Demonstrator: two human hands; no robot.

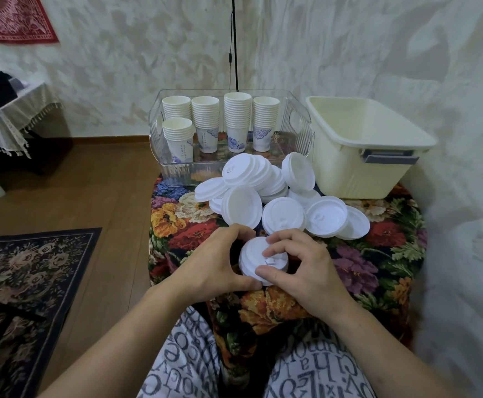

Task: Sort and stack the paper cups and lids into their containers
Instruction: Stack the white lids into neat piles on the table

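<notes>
Small stack of white lids [259,261] sits near the front edge of the flowered bench [384,268], held from both sides: left hand [214,265] curls round its left rim, right hand [303,268] pinches the top and right rim. Just behind, loose lid pile [266,193] spreads across the cloth. Farther back, clear bin [160,168] holds five stacks of paper cups [236,122]; cream tub [358,156] stands beside it on the right.
</notes>
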